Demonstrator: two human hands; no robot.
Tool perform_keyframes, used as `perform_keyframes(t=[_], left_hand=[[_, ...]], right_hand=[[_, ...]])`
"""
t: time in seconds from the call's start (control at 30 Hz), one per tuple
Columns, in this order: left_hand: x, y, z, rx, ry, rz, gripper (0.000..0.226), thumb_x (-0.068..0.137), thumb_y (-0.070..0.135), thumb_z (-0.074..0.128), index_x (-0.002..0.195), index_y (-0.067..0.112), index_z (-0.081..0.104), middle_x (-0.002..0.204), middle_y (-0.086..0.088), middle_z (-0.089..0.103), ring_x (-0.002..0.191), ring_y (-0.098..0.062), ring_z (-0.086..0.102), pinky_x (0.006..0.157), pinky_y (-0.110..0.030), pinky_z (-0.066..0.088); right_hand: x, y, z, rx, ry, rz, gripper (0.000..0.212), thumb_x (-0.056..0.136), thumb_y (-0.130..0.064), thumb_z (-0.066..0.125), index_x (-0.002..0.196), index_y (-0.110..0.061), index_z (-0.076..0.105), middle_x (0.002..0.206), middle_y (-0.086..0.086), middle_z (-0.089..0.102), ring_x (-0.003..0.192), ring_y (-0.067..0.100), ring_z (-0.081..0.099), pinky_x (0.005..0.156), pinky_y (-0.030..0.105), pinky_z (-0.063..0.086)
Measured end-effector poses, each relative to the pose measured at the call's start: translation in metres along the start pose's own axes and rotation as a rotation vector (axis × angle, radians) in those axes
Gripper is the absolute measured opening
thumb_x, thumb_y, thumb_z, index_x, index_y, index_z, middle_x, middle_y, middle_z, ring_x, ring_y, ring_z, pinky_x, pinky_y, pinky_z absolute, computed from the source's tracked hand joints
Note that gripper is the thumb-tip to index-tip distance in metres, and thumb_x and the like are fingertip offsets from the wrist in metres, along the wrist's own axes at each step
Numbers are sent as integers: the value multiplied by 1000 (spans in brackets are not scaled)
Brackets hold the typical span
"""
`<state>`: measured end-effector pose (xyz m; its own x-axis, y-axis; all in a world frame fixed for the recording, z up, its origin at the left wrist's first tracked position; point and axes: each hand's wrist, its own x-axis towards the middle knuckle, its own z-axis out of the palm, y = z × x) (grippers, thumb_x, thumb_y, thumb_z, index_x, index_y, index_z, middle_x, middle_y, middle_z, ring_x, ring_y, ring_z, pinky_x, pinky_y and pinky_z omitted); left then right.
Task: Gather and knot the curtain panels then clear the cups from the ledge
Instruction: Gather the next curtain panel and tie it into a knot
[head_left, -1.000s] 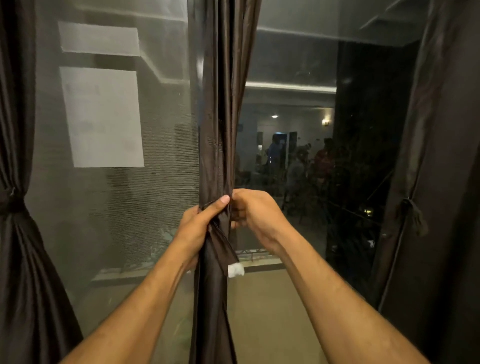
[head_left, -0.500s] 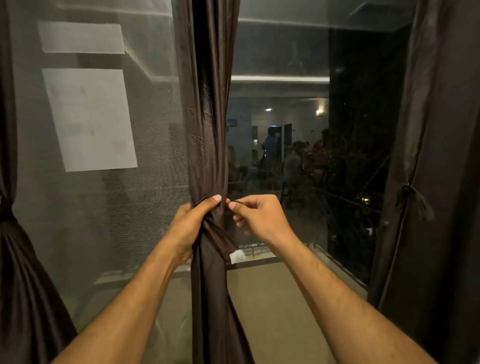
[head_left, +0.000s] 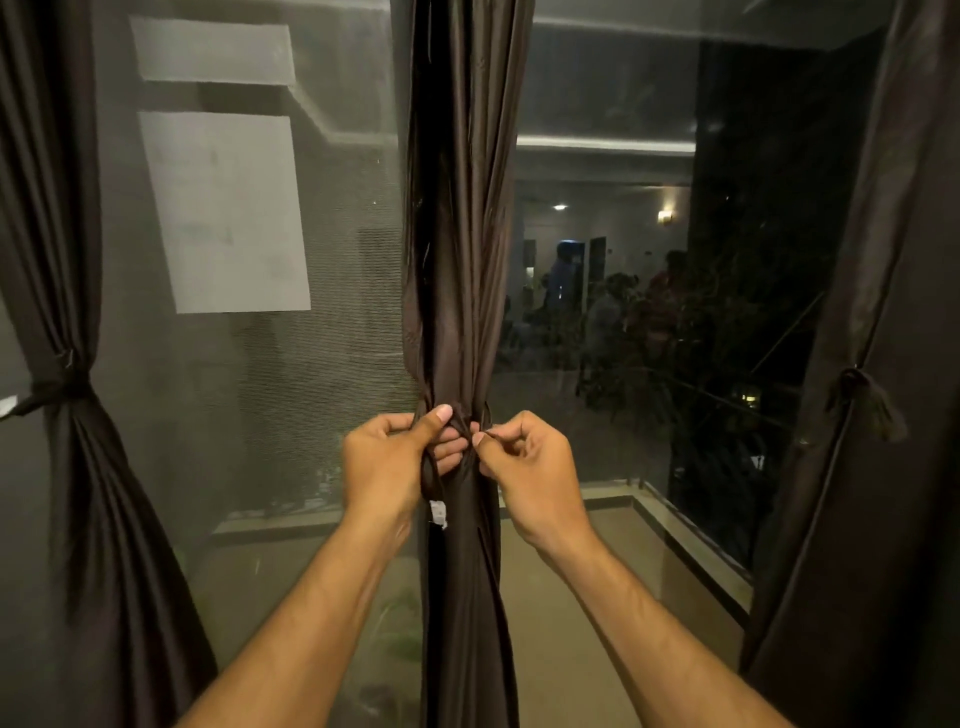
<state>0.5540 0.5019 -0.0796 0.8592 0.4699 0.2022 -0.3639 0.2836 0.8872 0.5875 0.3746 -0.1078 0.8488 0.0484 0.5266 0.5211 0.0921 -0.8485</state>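
Note:
A dark brown curtain panel (head_left: 460, 234) hangs gathered in the middle of the window. My left hand (head_left: 387, 457) grips the bunched fabric at its waist, thumb up and fingers curled round a loop of cloth. My right hand (head_left: 524, 460) pinches a fold of the same panel just to the right, fingertips almost touching the left hand's. A small white tag (head_left: 438, 512) hangs from the fabric below my left hand. No cups or ledge are in view.
A tied curtain panel (head_left: 62, 384) hangs at the left and another tied one (head_left: 862, 395) at the right. Behind them are a mesh screen (head_left: 249, 364) and dark glass (head_left: 623, 322) with room reflections. A balcony floor (head_left: 571, 571) lies below outside.
My hands have shifted on the fabric: the left thumb now lies over a loop, and the right hand pinches the fold closer to it. The white tag now hangs below my left hand.

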Motion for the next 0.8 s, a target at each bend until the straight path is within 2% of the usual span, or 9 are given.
perform_keyframes(t=[0.07,0.13,0.27,0.33,0.43,0.53,0.63,0.73,0.8], left_hand=[[-5,-1,-5,-92,-28,-58,17,90,11,74,88,0,62,82,-22,76,77,-32,77,68,-33,65],[-9,1,-8,-145,-95,-105,17,94,13,70,85,2,61,81,-18,75,77,-28,77,72,-34,65],[-14,5,-15,-164,-212,-161,14,97,10,63,96,-1,71,87,-15,73,77,-20,72,78,-36,61],[-18,9,-18,-102,-244,-140,15,95,9,64,101,0,74,88,-15,75,81,-22,73,74,-34,62],[-21,13,-19,19,-217,-75,10,91,9,72,88,0,76,77,-14,74,66,-17,72,58,-25,57],[-21,12,-18,129,-232,-30,19,87,12,77,83,-7,74,75,-21,72,63,-20,69,55,-23,55],[-19,15,-17,191,-294,-49,21,87,15,78,70,4,70,65,-13,69,57,-20,68,54,-27,56],[-11,17,-14,189,-317,-57,24,88,12,77,70,6,61,62,-11,63,51,-17,63,50,-27,55],[-6,14,-14,281,-283,17,27,86,15,79,70,9,58,58,-9,57,46,-14,54,45,-24,48]], right_hand=[[-2,3,3,26,-21,-28,14,88,-2,71,78,0,62,85,21,71,79,25,67,81,52,56],[-6,1,7,47,-40,-47,11,88,2,71,79,2,64,93,25,71,85,27,69,87,52,56],[-15,-3,14,-10,-5,-92,9,87,4,74,80,3,70,99,16,71,91,25,73,85,39,56],[-22,-6,18,-73,11,-129,12,86,2,75,77,0,68,101,11,67,92,19,71,85,29,55],[-36,-13,21,-202,84,-177,16,87,1,75,74,-1,66,100,5,54,88,-2,59,80,9,44],[-39,-9,24,-171,58,-154,21,90,4,69,72,-6,64,82,3,58,71,2,56,70,17,45],[-35,-9,24,-64,-9,-59,28,93,5,62,69,-9,62,66,2,61,61,13,52,60,31,42],[-33,-21,18,6,-55,69,17,97,2,60,83,1,70,75,14,68,67,23,60,58,33,50],[-35,-31,15,101,-112,231,20,101,-9,58,98,2,75,86,19,75,78,30,69,68,38,58]])
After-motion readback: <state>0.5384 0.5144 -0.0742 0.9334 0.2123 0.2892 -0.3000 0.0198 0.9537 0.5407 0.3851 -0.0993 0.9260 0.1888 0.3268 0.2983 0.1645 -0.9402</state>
